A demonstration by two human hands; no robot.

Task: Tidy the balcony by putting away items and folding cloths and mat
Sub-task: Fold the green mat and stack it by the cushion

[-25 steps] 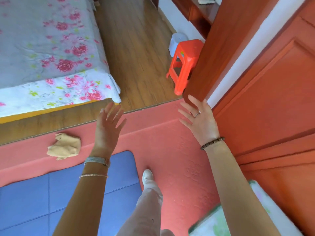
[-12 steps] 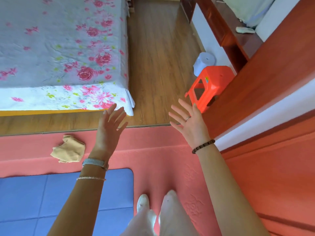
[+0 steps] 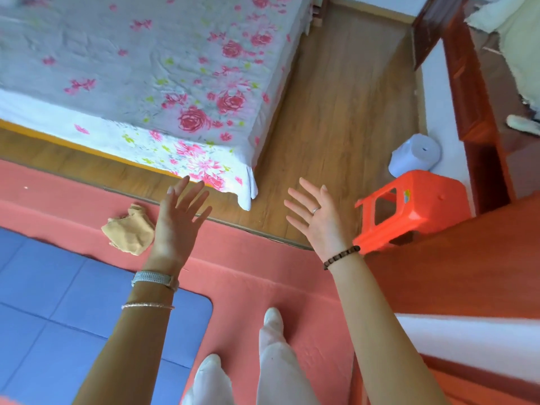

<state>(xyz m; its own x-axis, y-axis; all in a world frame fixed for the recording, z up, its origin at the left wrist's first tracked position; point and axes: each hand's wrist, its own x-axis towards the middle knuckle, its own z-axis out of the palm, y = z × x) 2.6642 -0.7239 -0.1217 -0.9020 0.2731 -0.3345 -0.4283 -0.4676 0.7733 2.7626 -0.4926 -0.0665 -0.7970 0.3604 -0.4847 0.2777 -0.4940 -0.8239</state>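
A crumpled tan cloth (image 3: 128,230) lies on the red floor near the wooden threshold. To its lower left spreads a blue padded mat (image 3: 58,311). My left hand (image 3: 178,223) is raised in the air just right of the cloth, fingers spread, holding nothing. My right hand (image 3: 317,219) is also raised with fingers apart and empty, just left of an orange plastic stool (image 3: 418,206). Neither hand touches anything.
A bed with a floral sheet (image 3: 152,83) fills the upper left. Wooden flooring (image 3: 336,112) runs past it. A pale blue bucket (image 3: 415,156) stands behind the stool. A red wooden door frame (image 3: 467,258) and a dark wood cabinet (image 3: 479,112) are on the right.
The view has turned and moved forward toward the bedroom; the stool, bucket and cabinet come further into sight. Both hands stay raised and spread, empty throughout.
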